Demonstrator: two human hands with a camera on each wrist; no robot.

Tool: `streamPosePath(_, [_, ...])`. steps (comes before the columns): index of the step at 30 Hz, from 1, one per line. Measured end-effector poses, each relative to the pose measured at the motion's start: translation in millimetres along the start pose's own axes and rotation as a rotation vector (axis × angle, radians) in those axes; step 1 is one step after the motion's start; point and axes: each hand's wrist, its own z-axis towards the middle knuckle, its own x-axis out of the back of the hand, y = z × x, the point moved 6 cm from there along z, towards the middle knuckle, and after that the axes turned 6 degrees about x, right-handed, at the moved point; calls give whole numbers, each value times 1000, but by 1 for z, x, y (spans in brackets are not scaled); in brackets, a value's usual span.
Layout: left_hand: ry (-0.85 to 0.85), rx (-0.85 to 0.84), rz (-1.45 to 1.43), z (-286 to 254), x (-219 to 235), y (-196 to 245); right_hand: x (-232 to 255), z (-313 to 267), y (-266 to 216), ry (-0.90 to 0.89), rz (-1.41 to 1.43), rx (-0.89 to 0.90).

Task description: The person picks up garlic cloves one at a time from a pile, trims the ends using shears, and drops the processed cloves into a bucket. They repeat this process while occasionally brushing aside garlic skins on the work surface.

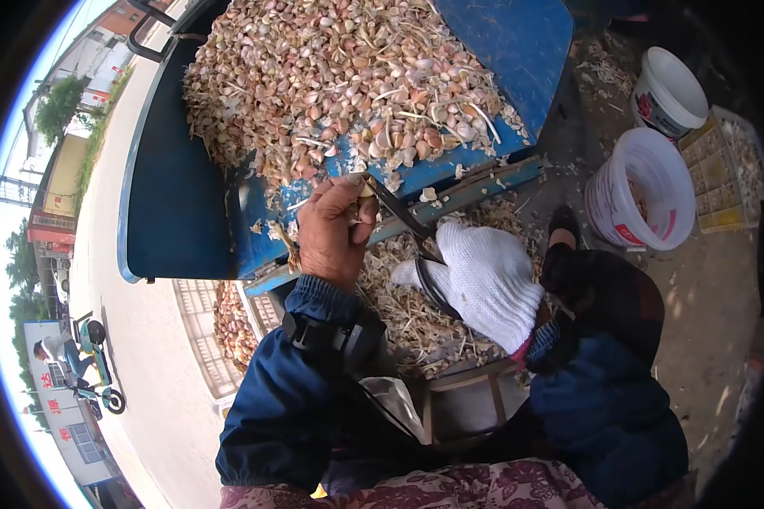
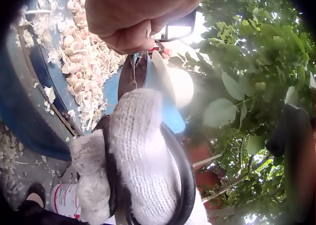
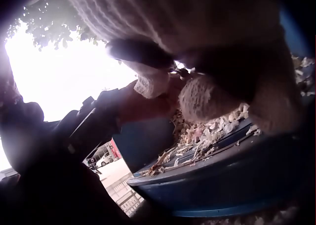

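Observation:
My bare left hand (image 1: 335, 233) pinches a garlic clove (image 1: 366, 192), mostly hidden by the fingers, at the front edge of a blue metal bin (image 1: 174, 191). Loose garlic cloves (image 1: 339, 76) heap up inside that bin. In a white knitted glove, my right hand (image 1: 492, 284) grips scissors (image 1: 403, 216) by their black handles (image 2: 186, 180). The dark blades (image 2: 132, 77) reach up to the left fingertips, as the left wrist view shows. Seen from the right wrist, the gloved fingers (image 3: 202, 99) are in shadow, and the bin's edge runs below them.
Dry stems and skins (image 1: 399, 318) lie thick below the bin. Two white buckets (image 1: 603, 191) (image 1: 641, 106) stand at the right, beside a yellowish crate (image 1: 721, 170). A pale crate (image 1: 204, 339) with garlic sits lower left. On the road beyond, a person rides a scooter (image 1: 98, 365).

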Motion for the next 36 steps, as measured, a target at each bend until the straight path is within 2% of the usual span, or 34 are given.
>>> streamPosePath(3, [-89, -25, 21, 2, 0, 3, -4, -2, 4, -15, 120, -17])
streamPosePath(5, [-84, -22, 9, 1, -1, 5, -12, -5, 9, -6, 392, -6])
streamPosePath(9, [-86, -22, 12, -2, -2, 8, -17, -7, 5, 11, 445, 0])
streamPosePath(11, [-82, -29, 25, -4, -1, 10, -12, -9, 4, 27, 334, -76])
streamPosePath(13, [-81, -37, 40, -5, 0, 10, -7, -9, -3, 27, 364, -101])
streamPosePath(15, [-90, 31, 3, -4, 3, 5, -6, -10, -8, 26, 393, -123])
streamPosePath(17, [-107, 69, -30, -7, 3, 4, -13, -13, -11, 17, 775, -171])
streamPosePath(18, [-124, 111, -62, -9, 4, 1, -28, -19, -13, -119, 1153, -422])
streamPosePath(19, [-122, 111, -62, -10, 5, 0, -23, -19, -14, -122, 1153, -421])
streamPosePath(21, [-120, 109, -42, -11, 9, -2, -29, -27, -17, -307, 1408, -697])
streamPosePath(22, [-117, 103, -43, -10, 13, -3, -32, -27, -19, -275, 1529, -708])
streamPosePath(23, [-175, 117, -93, -9, 14, -5, -33, -28, -19, -280, 1528, -704])
streamPosePath(25, [-234, 126, -143, -8, 19, -5, -34, -30, -22, -285, 1711, -785])
streamPosePath(26, [-279, 129, -193, -9, 20, -4, -33, -30, -23, -336, 1777, -772])
streamPosePath(27, [-322, 131, -242, -11, 20, -4, -36, -31, -22, -341, 1776, -770])
streamPosePath(29, [-368, 164, -302, -16, 21, -7, -26, -20, -13, -222, 1059, -358])
streamPosePath(30, [-416, 200, -362, -20, 19, -7, -8, -14, -16, -41, 768, -125])
streamPosePath(31, [-415, 195, -362, -22, 19, -7, -8, -14, -15, -42, 768, -120])
streamPosePath(33, [-440, 231, -436, -27, 14, -12, -12, -14, -11, -68, 521, -116])
streamPosePath(34, [-504, 254, -452, -28, 14, -13, -12, -14, -12, -71, 517, -112])
streamPosePath(36, [-498, 212, -423, -30, 14, -11, -8, -15, -15, -18, 481, -82])
